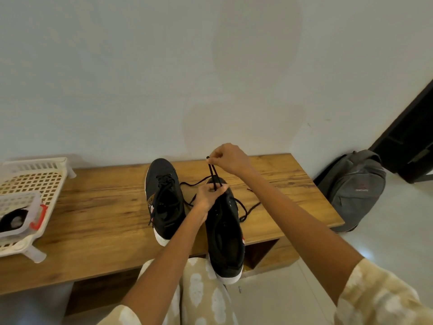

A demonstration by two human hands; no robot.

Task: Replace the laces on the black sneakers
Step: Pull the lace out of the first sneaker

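Seemingly midway, the left sneaker (164,200) on the bench (93,207) already carried a lace. On the right sneaker (226,233), lacing had barely begun: the right hand (228,160) pinched both ends of the black lace (214,174) with curled fingers, while the left hand (208,193) gripped the toe.

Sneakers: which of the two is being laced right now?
The right-hand sneaker, its heel overhanging the bench edge. The left hand presses on its front, and the right hand pinches the lace ends above it. The other sneaker lies untouched.
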